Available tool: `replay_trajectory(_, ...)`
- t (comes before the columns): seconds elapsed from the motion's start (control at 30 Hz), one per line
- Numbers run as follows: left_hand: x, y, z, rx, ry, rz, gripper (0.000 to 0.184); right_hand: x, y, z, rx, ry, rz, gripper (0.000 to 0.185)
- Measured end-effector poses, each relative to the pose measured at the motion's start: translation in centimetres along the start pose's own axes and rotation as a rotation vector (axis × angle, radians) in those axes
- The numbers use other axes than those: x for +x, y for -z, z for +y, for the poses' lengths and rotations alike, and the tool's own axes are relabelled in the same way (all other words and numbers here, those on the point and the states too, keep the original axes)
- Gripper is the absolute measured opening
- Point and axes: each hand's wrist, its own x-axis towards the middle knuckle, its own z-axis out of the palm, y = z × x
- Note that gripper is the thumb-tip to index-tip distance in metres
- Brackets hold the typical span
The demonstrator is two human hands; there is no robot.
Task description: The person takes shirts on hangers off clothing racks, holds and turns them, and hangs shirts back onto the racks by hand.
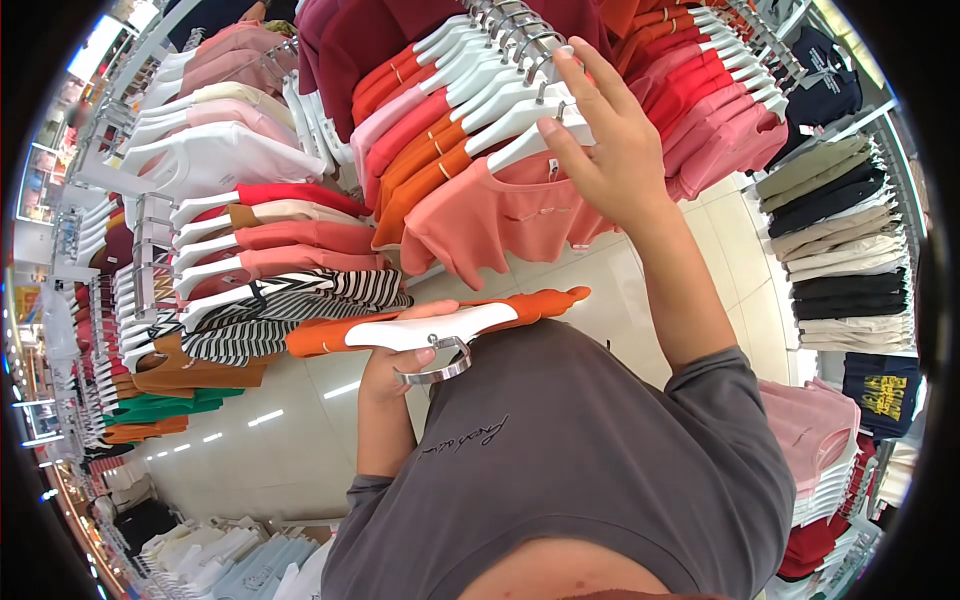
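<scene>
My left hand [397,365] is closed round a white hanger [430,328] that carries an orange garment [540,307], held in front of my body. The metal hook of this hanger curves toward me. My right hand [610,140] is raised at the rack, fingers spread, beside the hook of the front hanger with a salmon-pink top [500,215]. Whether a fingertip touches the metal hooks there is hard to tell. Behind the pink top hang orange, red and pink tops on white hangers, from a metal rail [515,30].
Striped tops [300,310] and white tops [225,155] hang at the left. Red and pink tops [700,110] hang at the upper right. Folded-over trousers [840,240] line the right wall. Pale tiled floor [300,440] shows below the racks. Part of another person's hand [256,10] is at the top left.
</scene>
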Motion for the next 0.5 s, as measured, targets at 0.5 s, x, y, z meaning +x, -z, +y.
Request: replay_trajectory(0.5,0.1,-0.5,-0.7,0.011,-0.053,0.022,0.065,0.7,-0.5,-1.3,0.022,-0.017,0.044,0.058)
